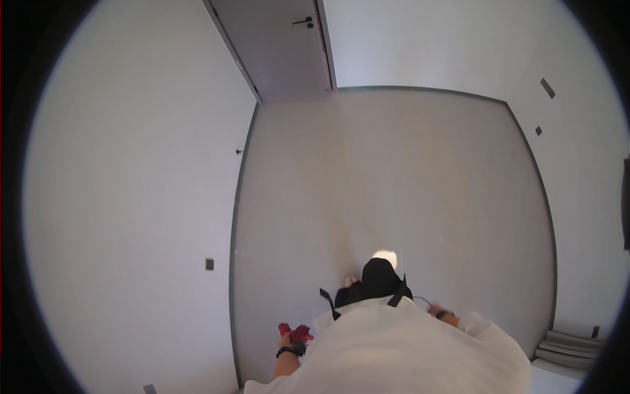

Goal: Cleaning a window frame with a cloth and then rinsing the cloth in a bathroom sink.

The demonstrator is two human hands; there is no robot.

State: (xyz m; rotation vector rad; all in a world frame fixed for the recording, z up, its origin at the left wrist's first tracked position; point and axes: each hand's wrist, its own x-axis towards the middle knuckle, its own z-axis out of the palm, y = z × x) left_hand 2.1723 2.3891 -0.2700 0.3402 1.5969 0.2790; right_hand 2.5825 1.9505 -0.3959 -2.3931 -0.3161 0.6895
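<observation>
Red bundle (301, 332), soft-looking, low at my left side, between my white top (420, 348) and the left wall (131, 184). Clear of the floor (407, 177), as far as I can tell; exact kind too small to name.

Left hand (285, 339): fingers curled round the bundle, red showing on both sides of them. Dark wristband (293, 349) just behind the grip. Right hand (438, 308): out at my other side, blurred. Thin dark loop (423, 299) beside its fingers; cannot tell whether I am pinching it or it merely hangs there, nor how far the fingers are bent.

Posture: upright, one black trouser leg (380, 279) ahead of the other, pale shoe (350, 281) showing beyond. I judge the step in hand to be carrying on foot.

Handling notes: red stuff sticks out past my fist in loose ends, so best gathered further into the palm, firm but not crushed. Keep the arm a little off the hip, so nothing rubs or snags on my top. Black strap (398, 291) dangles at the front; worth keeping fingers and loop away from it. The thin loop would sit safest hooked deep over the fingers rather than at the tips. Short, even steps; grey door (275, 52) at the far end stands well apart from both hands.
</observation>
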